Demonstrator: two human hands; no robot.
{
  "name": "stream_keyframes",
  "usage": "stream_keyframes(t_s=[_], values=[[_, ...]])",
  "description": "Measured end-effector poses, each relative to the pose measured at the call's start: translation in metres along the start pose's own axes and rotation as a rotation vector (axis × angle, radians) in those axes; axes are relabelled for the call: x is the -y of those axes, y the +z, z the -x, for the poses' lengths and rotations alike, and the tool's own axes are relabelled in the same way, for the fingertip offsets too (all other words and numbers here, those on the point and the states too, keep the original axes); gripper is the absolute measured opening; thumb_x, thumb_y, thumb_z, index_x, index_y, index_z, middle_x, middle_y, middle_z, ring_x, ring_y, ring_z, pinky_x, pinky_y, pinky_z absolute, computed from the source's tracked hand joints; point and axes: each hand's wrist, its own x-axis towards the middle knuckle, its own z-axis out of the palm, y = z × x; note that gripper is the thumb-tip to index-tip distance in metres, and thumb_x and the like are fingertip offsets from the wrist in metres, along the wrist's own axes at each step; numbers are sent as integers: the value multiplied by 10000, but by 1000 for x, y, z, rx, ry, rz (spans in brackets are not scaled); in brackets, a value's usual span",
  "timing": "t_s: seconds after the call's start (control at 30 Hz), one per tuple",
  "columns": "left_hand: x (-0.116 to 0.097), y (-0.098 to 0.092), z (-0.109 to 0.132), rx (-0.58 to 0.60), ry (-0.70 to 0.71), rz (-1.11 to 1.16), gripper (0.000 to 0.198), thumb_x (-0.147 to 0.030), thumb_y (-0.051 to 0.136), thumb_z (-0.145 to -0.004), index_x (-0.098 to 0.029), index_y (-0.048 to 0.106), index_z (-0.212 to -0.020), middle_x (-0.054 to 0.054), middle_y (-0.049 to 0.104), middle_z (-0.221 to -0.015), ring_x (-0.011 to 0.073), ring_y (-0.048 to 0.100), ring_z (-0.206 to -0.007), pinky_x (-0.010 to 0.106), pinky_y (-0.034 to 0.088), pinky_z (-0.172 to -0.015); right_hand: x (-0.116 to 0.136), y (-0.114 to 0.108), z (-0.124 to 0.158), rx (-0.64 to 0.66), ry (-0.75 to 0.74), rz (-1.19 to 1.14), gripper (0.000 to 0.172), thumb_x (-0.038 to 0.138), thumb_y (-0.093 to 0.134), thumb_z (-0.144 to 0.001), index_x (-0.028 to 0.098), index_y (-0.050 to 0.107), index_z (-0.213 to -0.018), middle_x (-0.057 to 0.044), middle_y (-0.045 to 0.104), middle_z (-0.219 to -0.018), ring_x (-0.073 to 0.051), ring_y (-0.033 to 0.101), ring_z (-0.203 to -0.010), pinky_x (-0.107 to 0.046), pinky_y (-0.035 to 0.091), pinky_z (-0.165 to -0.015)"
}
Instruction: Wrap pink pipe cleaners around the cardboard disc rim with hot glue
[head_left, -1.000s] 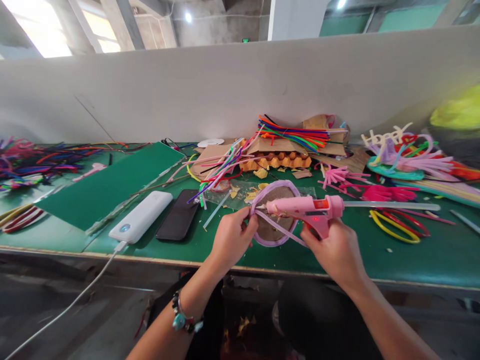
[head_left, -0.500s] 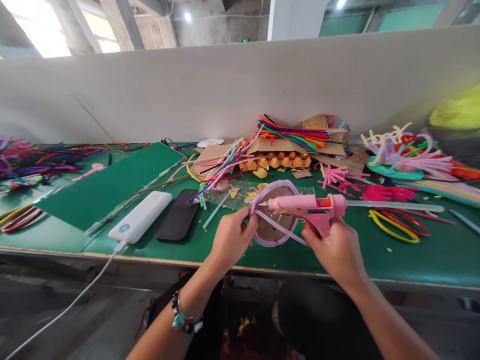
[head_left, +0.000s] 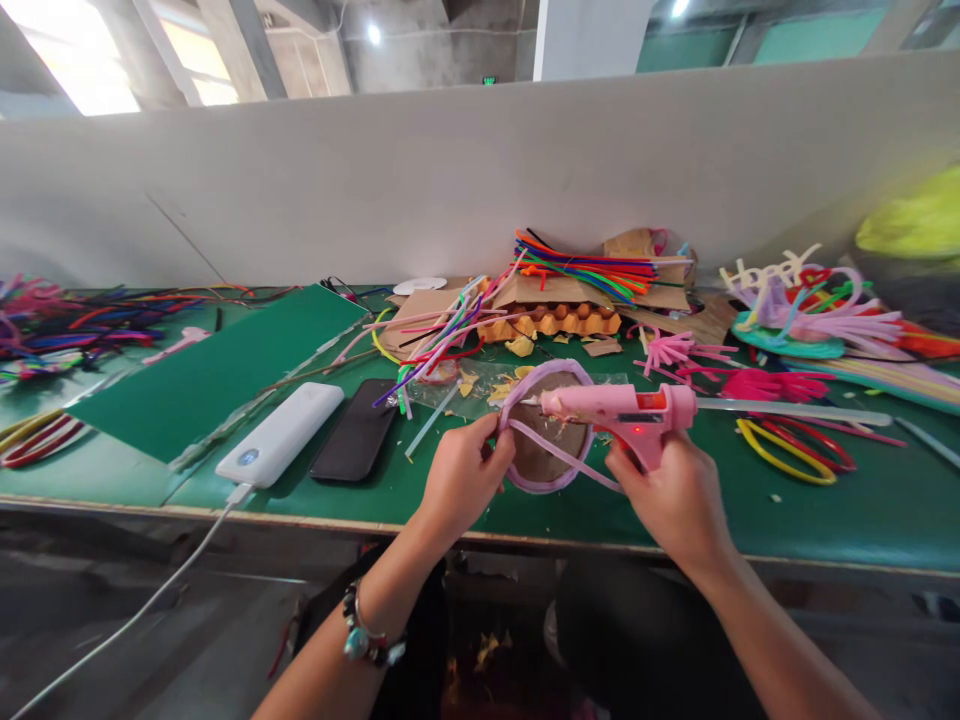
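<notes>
My left hand [head_left: 466, 470] pinches the left rim of a round brown cardboard disc [head_left: 551, 462], edged all round with a fuzzy lilac pipe cleaner [head_left: 541, 487]. A loose length of the same pipe cleaner slants across the disc's front towards my right hand [head_left: 679, 500]. That hand is wrapped round the handle of a pink hot glue gun [head_left: 615, 403], whose small light glows red. Its nozzle points left, close to the rim by my left fingertips; whether it touches is unclear. A clear glue stick [head_left: 795, 408] juts from the gun's back end.
On the green table [head_left: 540, 515] lie a white power bank [head_left: 281, 432] with a cable, a black phone [head_left: 355, 430] and a green board [head_left: 225, 370]. Behind the disc are bundled pipe cleaners [head_left: 592, 265] and an orange egg carton [head_left: 555, 322]. More pipe cleaners lie at both sides.
The glue gun in my right hand has shifted very slightly right, its nozzle drawing a little away from the disc's left rim. My left hand keeps its hold.
</notes>
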Motion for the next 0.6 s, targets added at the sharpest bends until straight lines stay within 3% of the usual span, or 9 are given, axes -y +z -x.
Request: stream_keyframes(t_s=[0.6], values=[[0,0,0,14,7,-28,232,-285,355,-788,-195,418,-583,-70,442,-383,89,494,-349,170,332,-414,1,-2,-4,-15,39,-25,145,343,441,-636,248,338,-597,5,477,-445,-168,482,-405,-271,367,-423]])
